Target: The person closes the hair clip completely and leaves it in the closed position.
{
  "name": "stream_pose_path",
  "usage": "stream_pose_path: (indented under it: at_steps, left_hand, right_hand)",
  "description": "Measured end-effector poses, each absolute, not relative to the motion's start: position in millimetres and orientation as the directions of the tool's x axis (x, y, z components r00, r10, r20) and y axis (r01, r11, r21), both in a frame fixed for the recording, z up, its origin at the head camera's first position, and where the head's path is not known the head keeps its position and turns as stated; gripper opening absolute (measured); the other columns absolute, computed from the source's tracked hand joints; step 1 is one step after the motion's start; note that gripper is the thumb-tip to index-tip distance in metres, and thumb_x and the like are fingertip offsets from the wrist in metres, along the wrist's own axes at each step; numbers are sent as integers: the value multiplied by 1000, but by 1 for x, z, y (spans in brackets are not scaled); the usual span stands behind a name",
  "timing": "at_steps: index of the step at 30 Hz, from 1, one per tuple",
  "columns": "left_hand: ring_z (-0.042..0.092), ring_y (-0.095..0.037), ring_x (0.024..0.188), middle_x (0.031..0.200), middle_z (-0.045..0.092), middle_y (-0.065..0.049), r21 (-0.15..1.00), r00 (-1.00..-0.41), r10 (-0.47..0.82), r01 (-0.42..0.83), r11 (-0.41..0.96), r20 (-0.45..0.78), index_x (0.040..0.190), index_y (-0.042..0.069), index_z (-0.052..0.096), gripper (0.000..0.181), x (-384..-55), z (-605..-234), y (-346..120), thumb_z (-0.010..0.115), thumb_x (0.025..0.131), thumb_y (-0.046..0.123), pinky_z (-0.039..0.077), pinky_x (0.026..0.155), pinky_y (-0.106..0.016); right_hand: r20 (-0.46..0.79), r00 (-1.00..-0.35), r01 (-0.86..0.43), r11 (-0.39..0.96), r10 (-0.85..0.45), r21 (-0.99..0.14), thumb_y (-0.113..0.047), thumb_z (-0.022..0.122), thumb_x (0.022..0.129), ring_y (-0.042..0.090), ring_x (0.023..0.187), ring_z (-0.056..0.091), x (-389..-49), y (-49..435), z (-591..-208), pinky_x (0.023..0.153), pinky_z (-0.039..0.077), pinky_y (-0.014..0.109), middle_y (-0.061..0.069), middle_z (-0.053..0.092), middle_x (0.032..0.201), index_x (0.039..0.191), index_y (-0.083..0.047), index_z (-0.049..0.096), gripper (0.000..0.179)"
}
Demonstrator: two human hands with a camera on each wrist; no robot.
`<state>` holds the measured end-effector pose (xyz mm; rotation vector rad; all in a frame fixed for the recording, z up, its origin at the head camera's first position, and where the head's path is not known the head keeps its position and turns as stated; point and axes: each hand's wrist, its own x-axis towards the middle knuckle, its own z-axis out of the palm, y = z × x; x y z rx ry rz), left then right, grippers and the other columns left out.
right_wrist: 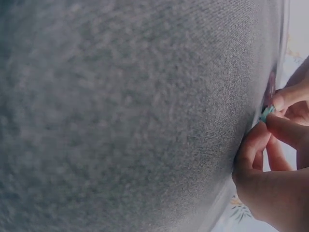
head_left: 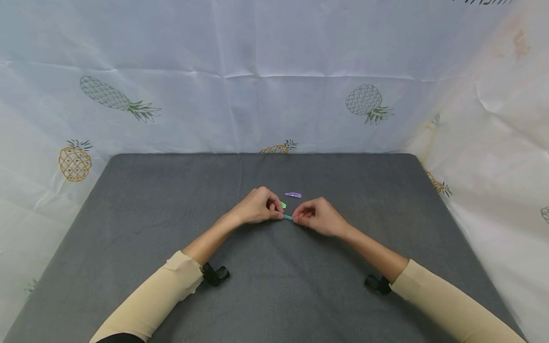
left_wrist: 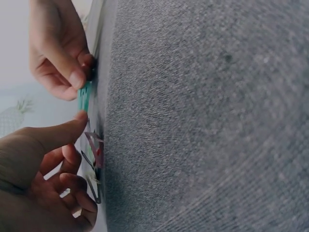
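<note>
The left hand [head_left: 259, 206] and right hand [head_left: 320, 217] pinch opposite ends of a teal clip [head_left: 288, 217] between curled fingers and thumbs. Slim and slotted, it spans the gap between them, near a purple clip [head_left: 293, 195].

Dim, seemingly soft-focus wrist views.

Grey tabletop [head_left: 300, 295], creased white cloth [head_left: 193, 38] behind; printed pineapples [head_left: 75, 164]

We've got the green snap clip [head_left: 283, 205] partly behind the left hand [head_left: 257, 206], plus fingertips [left_wrist: 77, 79] covering both ends of the teal clip [left_wrist: 84, 98].
</note>
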<state>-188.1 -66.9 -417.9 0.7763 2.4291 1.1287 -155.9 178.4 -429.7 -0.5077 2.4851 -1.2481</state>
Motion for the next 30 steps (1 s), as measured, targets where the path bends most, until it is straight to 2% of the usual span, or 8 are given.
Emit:
stream_pose_path:
  at_steps: [6, 14, 23, 30]
  left_hand:
    - [49, -6, 54, 68, 64, -1, 787, -801, 597, 343, 512, -39, 93, 6, 80, 8, -191, -418, -67, 79, 99, 10, 39, 58, -22]
    - [49, -7, 56, 92, 71, -8, 785, -818, 575, 372, 496, 25, 101, 7, 72, 7, -192, -416, -66, 69, 106, 11, 41, 57, -23]
    - [49, -11, 62, 84, 65, -5, 811, -848, 528, 342, 475, 48, 104, 7, 68, 7, -192, -413, -63, 63, 108, 11, 40, 60, -24]
    - [49, -13, 59, 80, 65, -4, 827, -881, 461, 333, 452, 103, 99, 10, 71, 7, -193, -412, -59, 67, 103, 13, 39, 56, -25]
  right_hand:
    - [-68, -907, -182, 534, -416, -826, -7, 74, 100, 12, 72, 66, -160, 176, -426, 67, 54, 23, 10, 77, 88, 100, -5, 81, 7]
    - [-18, -932, -180, 505, -363, -844, -8, 71, 104, 29, 82, 77, -166, 174, -415, 71, 59, 26, 19, 80, 98, 109, -1, 79, 12]
    - [22, -948, -180, 478, -317, -860, -9, 71, 105, 36, 87, 78, -172, 169, -408, 73, 60, 26, 24, 79, 102, 110, 0, 77, 12]
    - [35, -952, -183, 476, -303, -860, -8, 69, 106, 36, 90, 79, -175, 165, -407, 76, 62, 28, 25, 78, 106, 112, 1, 75, 12]
